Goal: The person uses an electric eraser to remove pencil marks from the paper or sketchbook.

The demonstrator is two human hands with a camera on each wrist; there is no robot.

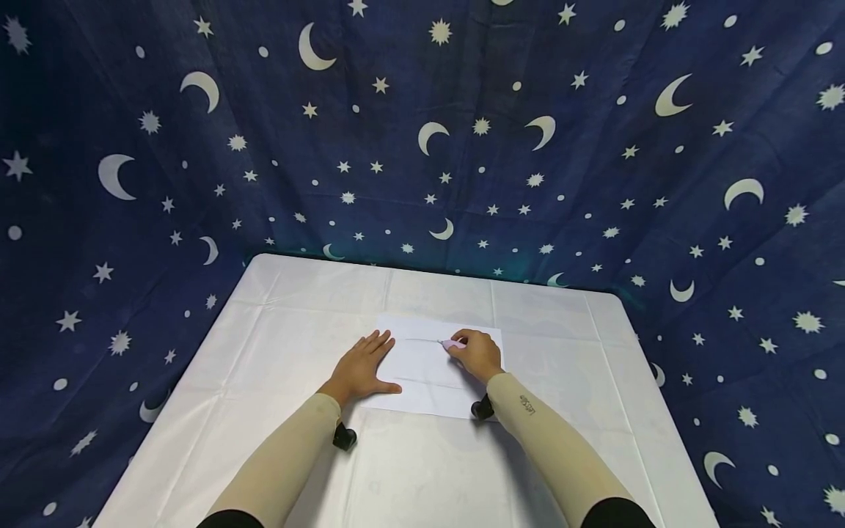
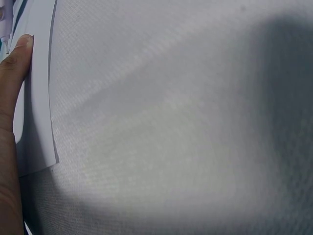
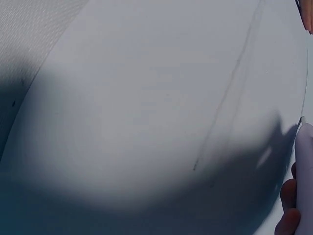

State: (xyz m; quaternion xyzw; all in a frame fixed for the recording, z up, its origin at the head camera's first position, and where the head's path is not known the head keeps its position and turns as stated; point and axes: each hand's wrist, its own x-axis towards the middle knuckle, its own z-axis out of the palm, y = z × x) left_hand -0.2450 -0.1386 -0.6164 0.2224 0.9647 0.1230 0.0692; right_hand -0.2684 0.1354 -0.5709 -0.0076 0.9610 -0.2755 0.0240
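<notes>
A white paper sheet (image 1: 422, 370) lies on the table between the hands. My left hand (image 1: 361, 369) rests flat at its left side, fingers spread; in the left wrist view the thumb of that hand (image 2: 12, 78) lies on the sheet (image 2: 41, 98). My right hand (image 1: 478, 353) grips a pale purple pen (image 1: 452, 344), its tip on the paper at the end of a thin line near the top. In the right wrist view the fingers of that hand (image 3: 288, 208) curl round the pen (image 3: 305, 171), and faint lines cross the paper (image 3: 146, 98).
A white cloth with fold creases covers the table (image 1: 548, 330). Behind and at both sides hangs a dark blue curtain (image 1: 396, 139) with moons and stars. Small black devices (image 1: 345, 437) sit at both wrists.
</notes>
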